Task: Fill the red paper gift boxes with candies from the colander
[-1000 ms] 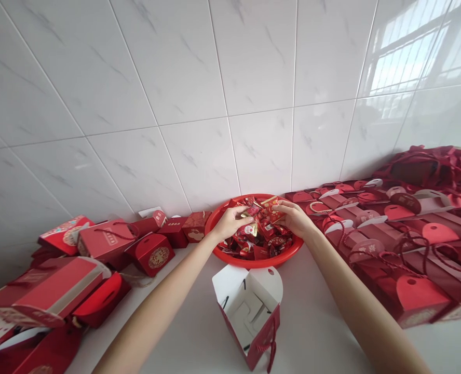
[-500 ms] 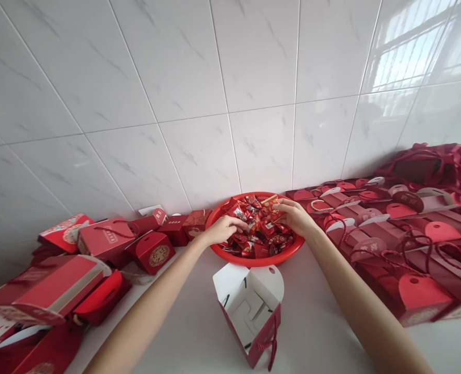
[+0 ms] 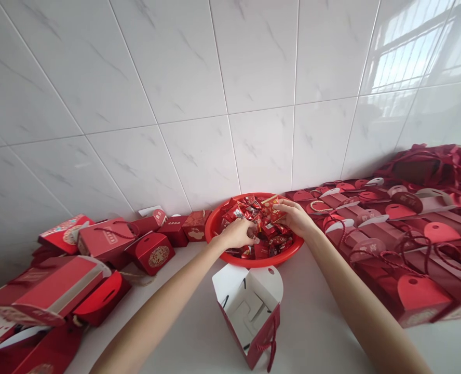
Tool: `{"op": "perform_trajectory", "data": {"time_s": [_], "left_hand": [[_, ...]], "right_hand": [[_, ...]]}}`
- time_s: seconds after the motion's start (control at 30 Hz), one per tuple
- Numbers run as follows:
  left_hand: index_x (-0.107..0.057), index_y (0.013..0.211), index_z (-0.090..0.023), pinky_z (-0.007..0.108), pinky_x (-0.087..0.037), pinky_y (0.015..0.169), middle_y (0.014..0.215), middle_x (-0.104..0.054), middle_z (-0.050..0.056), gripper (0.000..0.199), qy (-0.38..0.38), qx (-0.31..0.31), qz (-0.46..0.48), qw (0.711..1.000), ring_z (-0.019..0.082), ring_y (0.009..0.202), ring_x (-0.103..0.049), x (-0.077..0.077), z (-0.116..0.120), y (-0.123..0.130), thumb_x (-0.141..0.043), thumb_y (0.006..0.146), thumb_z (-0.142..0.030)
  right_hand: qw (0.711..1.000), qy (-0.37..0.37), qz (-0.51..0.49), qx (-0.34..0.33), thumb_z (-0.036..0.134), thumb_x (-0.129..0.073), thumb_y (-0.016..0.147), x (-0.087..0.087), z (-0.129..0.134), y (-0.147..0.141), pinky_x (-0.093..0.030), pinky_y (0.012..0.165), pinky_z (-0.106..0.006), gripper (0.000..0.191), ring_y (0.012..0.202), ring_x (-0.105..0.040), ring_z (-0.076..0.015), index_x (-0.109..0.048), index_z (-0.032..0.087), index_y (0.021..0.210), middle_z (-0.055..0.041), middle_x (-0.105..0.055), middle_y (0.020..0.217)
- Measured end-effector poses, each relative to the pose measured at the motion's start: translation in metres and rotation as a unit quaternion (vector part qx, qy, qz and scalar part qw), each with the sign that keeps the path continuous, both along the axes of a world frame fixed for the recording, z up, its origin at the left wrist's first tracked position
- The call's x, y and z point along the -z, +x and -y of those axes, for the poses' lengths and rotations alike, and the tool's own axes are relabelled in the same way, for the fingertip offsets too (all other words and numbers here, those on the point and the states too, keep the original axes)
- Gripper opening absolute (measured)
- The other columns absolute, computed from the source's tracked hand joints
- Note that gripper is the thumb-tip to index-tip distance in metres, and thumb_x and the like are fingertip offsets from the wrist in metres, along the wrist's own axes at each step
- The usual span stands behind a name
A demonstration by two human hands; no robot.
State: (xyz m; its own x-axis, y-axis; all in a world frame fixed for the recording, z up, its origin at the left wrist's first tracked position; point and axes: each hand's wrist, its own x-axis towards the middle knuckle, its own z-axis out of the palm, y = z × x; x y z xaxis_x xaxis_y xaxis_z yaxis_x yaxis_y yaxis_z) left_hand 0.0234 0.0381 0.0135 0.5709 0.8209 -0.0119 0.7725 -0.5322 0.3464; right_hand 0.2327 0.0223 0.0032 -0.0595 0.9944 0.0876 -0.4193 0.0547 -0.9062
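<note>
A round red plastic basket (image 3: 259,262) stands against the wall, filled with candies in shiny red wrappers (image 3: 261,252). Inside it, my left hand (image 3: 239,234) dips into the pile with curled fingers; what they close on is hidden. At the basket's right side my right hand (image 3: 295,215) pinches a red and gold wrapped candy (image 3: 272,208) between thumb and fingers. Just in front of the basket sits a red gift box (image 3: 249,322) with its top open. Its white inside shows no candy, and a dark red cord handle (image 3: 270,347) hangs at its front.
Folded red gift boxes (image 3: 152,252) are piled on the left. Rows of closed red boxes with cord handles (image 3: 417,280) cover the right side, with a heap of dark red ribbon (image 3: 444,166) behind them. A white tiled wall (image 3: 191,161) rises behind the white tabletop (image 3: 184,317).
My left hand has moved right and slightly down within the candy pile, its fingers now more curled. My right hand stays put with its candy.
</note>
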Motion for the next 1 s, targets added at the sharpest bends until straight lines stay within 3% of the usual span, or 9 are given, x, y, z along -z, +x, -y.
{"op": "perform_trajectory", "data": {"time_s": [0.1, 0.2, 0.33, 0.4, 0.47, 0.53, 0.63, 0.77, 1.0], "left_hand": [[-0.075, 0.102, -0.016, 0.03, -0.052, 0.071, 0.085, -0.076, 0.005, 0.032, -0.049, 0.013, 0.138, 0.989, 0.023, 0.079, -0.07, 0.002, -0.004, -0.005, -0.076, 0.071, -0.026], [-0.073, 0.107, -0.014, 0.032, -0.055, 0.077, 0.093, -0.076, 0.007, 0.038, -0.084, -0.001, 0.3, 0.95, 0.022, 0.084, -0.07, 0.002, -0.009, -0.003, -0.077, 0.07, -0.026], [-0.062, 0.122, -0.015, 0.034, -0.056, 0.084, 0.104, -0.072, 0.009, 0.049, -0.07, -0.031, 0.41, 0.909, 0.022, 0.093, -0.069, 0.0, -0.012, 0.014, -0.073, 0.074, -0.02], [-0.056, 0.128, -0.014, 0.035, -0.056, 0.086, 0.109, -0.071, 0.011, 0.055, -0.074, -0.042, 0.4, 0.912, 0.023, 0.098, -0.07, 0.0, -0.013, 0.025, -0.07, 0.075, -0.014], [-0.057, 0.128, -0.014, 0.037, -0.055, 0.09, 0.113, -0.07, 0.013, 0.059, -0.073, -0.01, 0.318, 0.945, 0.026, 0.104, -0.069, 0.003, -0.014, 0.033, -0.072, 0.071, -0.012], [-0.064, 0.121, -0.016, 0.039, -0.052, 0.095, 0.117, -0.07, 0.014, 0.061, -0.039, 0.043, 0.199, 0.978, 0.032, 0.111, -0.066, 0.006, -0.015, 0.039, -0.081, 0.062, -0.014], [-0.072, 0.109, -0.018, 0.04, -0.05, 0.096, 0.116, -0.072, 0.014, 0.049, 0.014, 0.074, 0.103, 0.992, 0.036, 0.113, -0.065, 0.008, -0.016, 0.042, -0.082, 0.061, -0.016], [-0.075, 0.107, -0.018, 0.036, -0.051, 0.093, 0.101, -0.078, 0.009, 0.032, 0.008, 0.055, 0.122, 0.991, 0.031, 0.102, -0.071, 0.005, -0.02, 0.04, -0.066, 0.076, -0.015], [-0.076, 0.107, -0.016, 0.032, -0.054, 0.082, 0.096, -0.078, 0.005, 0.035, -0.003, -0.014, 0.226, 0.974, 0.022, 0.089, -0.071, -0.001, -0.026, 0.021, -0.05, 0.085, -0.013]], "right_hand": [[1.0, 0.007, -0.002, -0.001, 0.033, -0.089, 0.055, -0.001, 0.0, 0.0, -0.055, 0.064, -0.03, 0.029, 0.07, -0.067, -0.0184, -0.068, 0.02, 0.069, -0.0009, -0.071, 0.074], [1.0, 0.005, 0.016, -0.024, 0.033, -0.088, 0.058, -0.002, 0.002, 0.0, -0.053, 0.062, -0.028, 0.026, 0.069, -0.066, -0.0165, -0.069, 0.02, 0.071, -0.0015, -0.071, 0.076], [1.0, 0.007, -0.003, -0.007, 0.031, -0.089, 0.055, -0.001, 0.002, -0.001, -0.052, 0.06, -0.028, 0.029, 0.064, -0.064, -0.0154, -0.068, 0.019, 0.071, -0.0005, -0.071, 0.074], [0.997, 0.02, -0.043, 0.056, 0.032, -0.089, 0.053, 0.0, -0.001, 0.0, -0.051, 0.059, -0.029, 0.031, 0.064, -0.063, -0.0159, -0.067, 0.02, 0.071, 0.0003, -0.07, 0.072], [0.991, 0.026, -0.073, 0.109, 0.035, -0.088, 0.053, 0.003, -0.004, 0.003, -0.049, 0.058, -0.028, 0.032, 0.063, -0.061, -0.0142, -0.065, 0.022, 0.07, 0.0026, -0.068, 0.069], [0.986, 0.026, -0.087, 0.137, 0.035, -0.088, 0.053, 0.004, -0.007, 0.005, -0.047, 0.057, -0.026, 0.032, 0.061, -0.059, -0.0123, -0.063, 0.023, 0.069, 0.0048, -0.065, 0.066], [0.985, 0.023, -0.092, 0.144, 0.033, -0.087, 0.052, 0.004, -0.007, 0.006, -0.046, 0.056, -0.027, 0.031, 0.06, -0.057, -0.0122, -0.063, 0.022, 0.067, 0.0048, -0.063, 0.065], [0.986, 0.019, -0.089, 0.142, 0.032, -0.085, 0.053, 0.003, -0.006, 0.005, -0.046, 0.055, -0.029, 0.027, 0.059, -0.057, -0.0144, -0.063, 0.022, 0.066, 0.0029, -0.064, 0.064], [0.986, 0.011, -0.087, 0.138, 0.033, -0.081, 0.057, 0.004, -0.01, 0.006, -0.047, 0.057, -0.028, 0.022, 0.066, -0.058, -0.0163, -0.063, 0.024, 0.065, 0.0016, -0.065, 0.067]]}}
